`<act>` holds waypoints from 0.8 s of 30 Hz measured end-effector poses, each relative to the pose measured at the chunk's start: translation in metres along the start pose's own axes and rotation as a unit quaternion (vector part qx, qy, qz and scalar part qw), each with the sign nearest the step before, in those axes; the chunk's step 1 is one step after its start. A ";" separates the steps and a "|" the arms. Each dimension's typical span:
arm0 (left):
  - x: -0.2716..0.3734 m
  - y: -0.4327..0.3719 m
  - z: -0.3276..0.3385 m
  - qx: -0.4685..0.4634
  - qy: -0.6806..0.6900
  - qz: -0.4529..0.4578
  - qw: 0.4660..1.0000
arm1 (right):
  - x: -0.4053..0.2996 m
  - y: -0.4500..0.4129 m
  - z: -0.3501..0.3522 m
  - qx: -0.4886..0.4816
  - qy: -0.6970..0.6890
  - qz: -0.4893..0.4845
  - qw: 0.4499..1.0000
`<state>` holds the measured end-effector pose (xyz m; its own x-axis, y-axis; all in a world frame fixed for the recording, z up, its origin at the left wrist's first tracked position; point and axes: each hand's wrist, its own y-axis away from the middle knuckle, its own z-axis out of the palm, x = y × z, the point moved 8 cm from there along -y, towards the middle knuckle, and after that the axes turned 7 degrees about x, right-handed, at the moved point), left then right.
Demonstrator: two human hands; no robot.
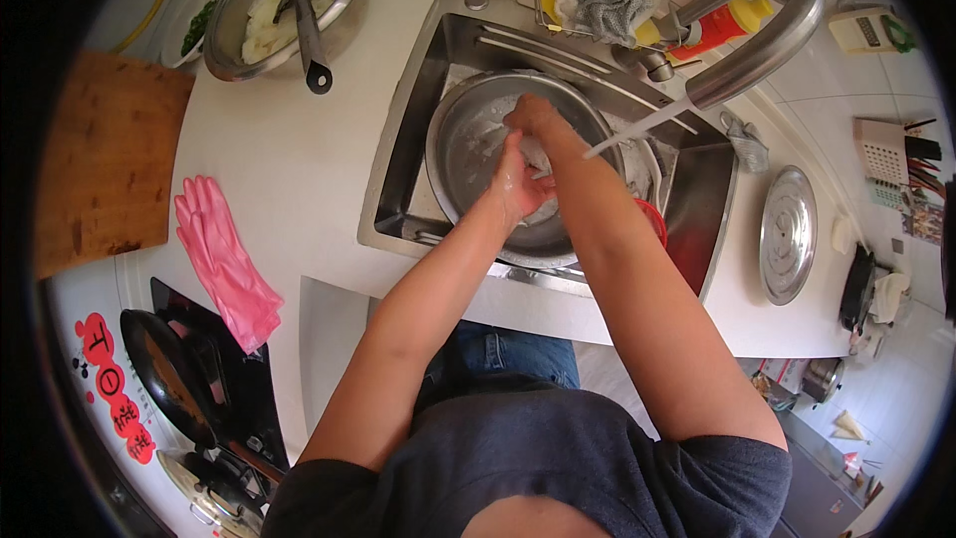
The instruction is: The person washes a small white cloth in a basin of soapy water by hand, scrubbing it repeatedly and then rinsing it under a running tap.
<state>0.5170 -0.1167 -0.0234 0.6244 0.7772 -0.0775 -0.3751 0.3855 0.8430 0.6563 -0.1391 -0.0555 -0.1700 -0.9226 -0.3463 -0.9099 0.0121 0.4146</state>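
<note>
Both my hands are over a large stainless steel basin [459, 157] standing in the sink [402, 142]. My left hand [519, 181] is wet, palm turned up, fingers apart, with nothing visible in it. Just beyond it, my right hand [534, 116] bends down with curled fingers; whether it grips anything is hidden. White foam or suds lie in the basin around the hands. From the curved metal faucet [792, 22], a water stream [635, 127] falls against my right forearm. A red plastic rim [654, 221] shows beside the basin, partly behind that arm.
Pink rubber gloves [224, 261] lie on the counter at left, near a wooden board [112, 164] and a frying pan [168, 381]. A metal bowl [224, 52] holds white food and a black-handled spatula [308, 37]. A wire caddy [541, 11] and metal lid [789, 235] flank the faucet.
</note>
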 end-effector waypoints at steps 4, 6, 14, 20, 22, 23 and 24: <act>-0.014 0.047 0.018 0.027 -0.074 0.039 0.996 | 0.033 -0.025 0.004 -0.015 0.069 0.022 0.997; -0.010 0.059 0.020 -0.022 -0.132 0.082 0.988 | 0.036 -0.032 0.015 -0.049 0.080 0.007 0.996; -0.009 0.112 0.035 -0.152 -0.271 0.196 0.930 | 0.020 -0.039 0.047 -0.033 0.167 -0.172 0.970; -0.008 0.113 0.051 -0.122 -0.386 0.343 0.848 | -0.001 -0.004 0.022 -0.022 -0.063 0.070 0.995; -0.012 0.086 0.044 -0.063 -0.244 0.175 0.952 | -0.011 0.015 0.001 0.003 -0.016 0.047 0.999; -0.014 0.067 0.035 -0.041 -0.240 0.127 0.961 | -0.017 0.019 -0.006 0.025 0.033 0.023 0.999; -0.014 0.056 0.041 -0.048 -0.246 0.120 0.961 | -0.008 0.019 -0.009 0.030 0.034 0.033 0.998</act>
<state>0.5153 -0.1264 0.0473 0.7511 0.5302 0.3934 -0.5957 0.2873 0.7501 0.6438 -0.1352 -0.0370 -0.2054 -0.9433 -0.2608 -0.9194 0.0946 0.3818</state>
